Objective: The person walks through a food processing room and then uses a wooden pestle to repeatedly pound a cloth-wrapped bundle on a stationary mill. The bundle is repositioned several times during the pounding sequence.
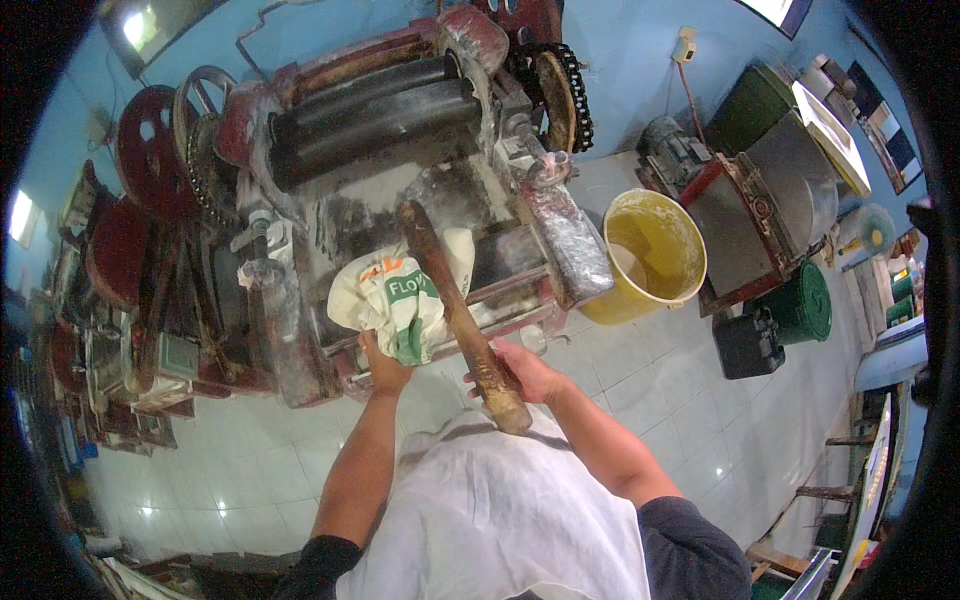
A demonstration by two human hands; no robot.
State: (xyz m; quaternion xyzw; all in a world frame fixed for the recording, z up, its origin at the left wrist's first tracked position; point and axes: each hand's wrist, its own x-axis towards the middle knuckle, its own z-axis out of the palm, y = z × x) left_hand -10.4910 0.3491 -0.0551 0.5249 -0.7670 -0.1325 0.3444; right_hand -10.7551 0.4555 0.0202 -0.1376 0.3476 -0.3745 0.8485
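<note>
My left hand [385,365] is closed around the lower edge of a bunched cream cloth sack [365,300] with green and orange print. A long brown wooden rod [450,290] slants in front of me, its far end over the machine's bed and its near end by my apron. My right hand [528,374] grips the rod near that end, with fingertips showing past its left side. The rod crosses over the sack, whose cloth shows on both sides of it. Beyond stands a roller machine with two dark rollers [380,125] and a flour-dusted bed [350,205].
To the right of the machine stands a yellow bucket [690,285] with pale residue inside. Farther right are an electric motor [673,150], a green bin [808,300] and a black container [748,345]. Red wheels [150,150] and a chain flank the machine's left. The floor [645,400] is tiled.
</note>
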